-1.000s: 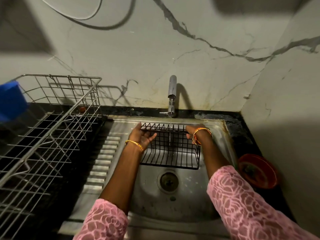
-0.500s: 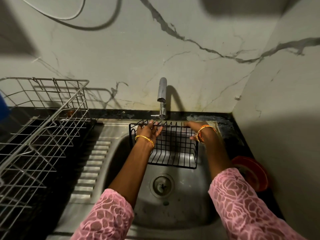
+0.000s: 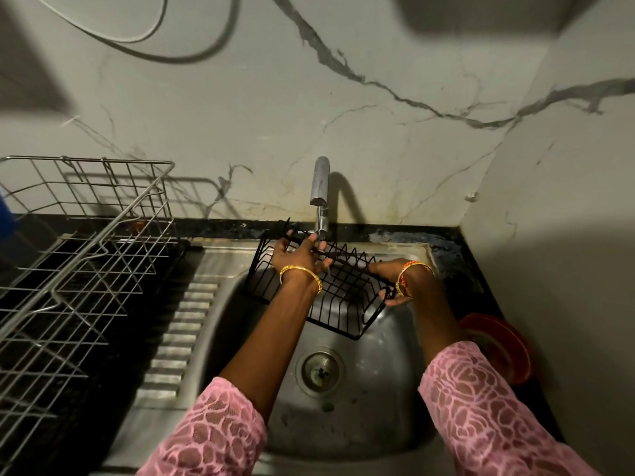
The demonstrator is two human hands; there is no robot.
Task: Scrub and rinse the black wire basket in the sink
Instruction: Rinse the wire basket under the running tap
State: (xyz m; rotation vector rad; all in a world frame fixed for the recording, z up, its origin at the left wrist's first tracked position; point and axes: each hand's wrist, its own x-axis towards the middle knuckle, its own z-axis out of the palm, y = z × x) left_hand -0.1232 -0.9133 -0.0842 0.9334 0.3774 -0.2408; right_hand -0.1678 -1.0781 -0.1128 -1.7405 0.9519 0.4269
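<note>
The black wire basket [image 3: 347, 297] hangs tilted over the steel sink [image 3: 378, 389], its left end raised toward the tap [image 3: 320, 187]. A thin stream of water falls from the tap onto it. My left hand [image 3: 295, 252] grips the far rim near the raised left end. My right hand [image 3: 395, 280] holds the lower right end, fingers curled round the wires. Both wrists wear gold bangles.
A large steel dish rack [image 3: 79, 255] stands on the black counter at the left, beside the sink's ribbed drainboard [image 3: 185, 331]. A red bowl [image 3: 498, 345] sits on the counter right of the sink. The drain [image 3: 320, 371] lies in the basin's middle. Walls close in behind and at right.
The basket has turned from level to tilted, left end raised toward the tap and right end lowered. Both hands kept hold and moved with it.
</note>
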